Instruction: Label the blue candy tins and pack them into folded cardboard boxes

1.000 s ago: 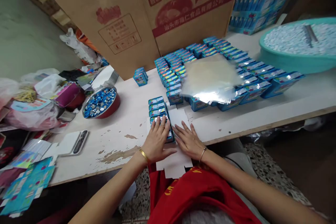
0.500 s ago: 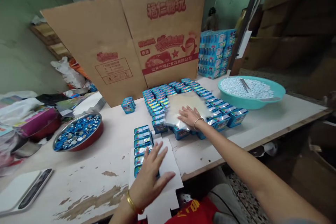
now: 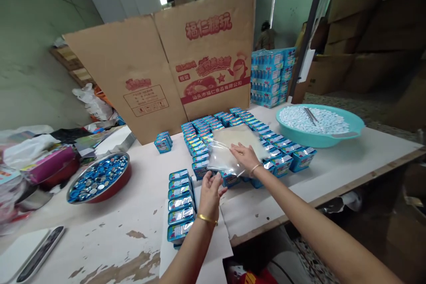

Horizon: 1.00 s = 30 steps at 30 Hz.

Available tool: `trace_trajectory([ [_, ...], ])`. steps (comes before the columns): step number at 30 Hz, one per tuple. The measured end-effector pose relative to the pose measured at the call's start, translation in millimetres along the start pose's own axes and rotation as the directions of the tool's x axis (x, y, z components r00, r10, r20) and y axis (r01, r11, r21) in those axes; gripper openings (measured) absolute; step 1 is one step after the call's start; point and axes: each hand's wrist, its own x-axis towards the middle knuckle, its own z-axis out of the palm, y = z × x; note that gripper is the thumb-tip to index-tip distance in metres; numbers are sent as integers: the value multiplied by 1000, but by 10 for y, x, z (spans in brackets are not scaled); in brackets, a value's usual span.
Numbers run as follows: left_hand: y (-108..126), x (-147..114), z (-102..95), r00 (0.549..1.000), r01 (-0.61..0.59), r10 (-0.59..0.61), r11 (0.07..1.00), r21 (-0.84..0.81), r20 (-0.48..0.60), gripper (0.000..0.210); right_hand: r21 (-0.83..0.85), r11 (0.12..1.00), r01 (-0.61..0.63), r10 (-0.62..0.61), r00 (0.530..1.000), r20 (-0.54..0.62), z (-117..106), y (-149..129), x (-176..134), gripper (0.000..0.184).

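Note:
A stack of clear plastic bags [image 3: 229,135] lies on top of rows of small blue tins [image 3: 199,135]. My right hand [image 3: 245,157] rests on the bags with its fingers stretched out, and the film is creased and raised beside the fingertips; its thumb is mostly hidden. My left hand [image 3: 211,191] hovers at the near left corner of the bags, fingers half curled and apart, with nothing visible in them. Just left of this hand, a single row of blue tins [image 3: 179,204] stands on a white card sheet [image 3: 213,248], partly covered by my left forearm.
A red-sided bowl [image 3: 116,182] of blue lids sits on the left, near a white scale [image 3: 25,248]. On the right stands a turquoise basin [image 3: 319,141] of white pieces with metal tongs. A cardboard panel [image 3: 159,71], packed blue blocks [image 3: 271,77] and a person [image 3: 265,37] are behind.
My left hand has moved forward from above the white card to the bags' corner, and its spread fingers have curled. Beside my right fingertips, the film has creased upward. The view has tilted up slightly.

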Motion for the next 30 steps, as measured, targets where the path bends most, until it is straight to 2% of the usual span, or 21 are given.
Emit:
trace_trajectory([
  [3, -87, 151, 171, 998, 19, -22, 999, -46, -65, 67, 188, 979, 80, -71, 996, -51, -95, -131, -365, 32],
  [5, -149, 165, 205, 998, -47, 48, 999, 14, -37, 54, 264, 961, 81, -67, 996, -62, -136, -179, -625, 33],
  [8, -214, 91, 164, 978, -209, 206, 975, 80, 43, 39, 254, 965, 72, -45, 993, -111, -193, -214, -946, 39],
  [11, -161, -44, 86, 937, -349, 347, 925, 150, 40, 42, 196, 968, 157, -99, 956, -276, -257, -313, -1180, 54],
  [13, -54, -160, 54, 914, -403, 402, 889, 218, 52, 48, 235, 951, 200, -121, 943, -311, -284, -444, -1311, 61],
  [15, 71, -289, 45, 907, -421, 403, 866, 272, 121, 50, 383, 903, 193, -115, 969, -217, -280, -596, -1424, 51],
  [18, 202, -458, 41, 912, -398, 335, 863, 311, 237, 48, 655, 747, 113, -122, 992, -32, -248, -752, -1540, 31],
  [19, 220, -495, 32, 916, -385, 314, 865, 321, 252, 48, 713, 695, 90, -118, 993, -10, -246, -765, -1560, 31],
  [21, 222, -531, 1, 923, -367, 297, 869, 331, 244, 49, 769, 634, 77, -68, 997, -44, -279, -731, -1571, 33],
  [23, 201, -530, -22, 926, -369, 314, 870, 329, 209, 49, 778, 625, 73, 29, 993, -116, -364, -648, -1562, 36],
  [25, 172, -522, -2, 909, -413, 359, 838, 357, 210, 48, 769, 639, 33, 121, 982, -143, -474, -574, -1563, 40],
  [28, 114, -549, 139, 836, -549, 466, 717, 430, 290, 43, 738, 672, -65, 164, 984, -62, -584, -567, -1612, 42],
  [30, 51, -591, 271, 780, -626, 505, 648, 435, 370, 35, 728, 679, -96, 158, 987, -18, -582, -606, -1661, 51],
])
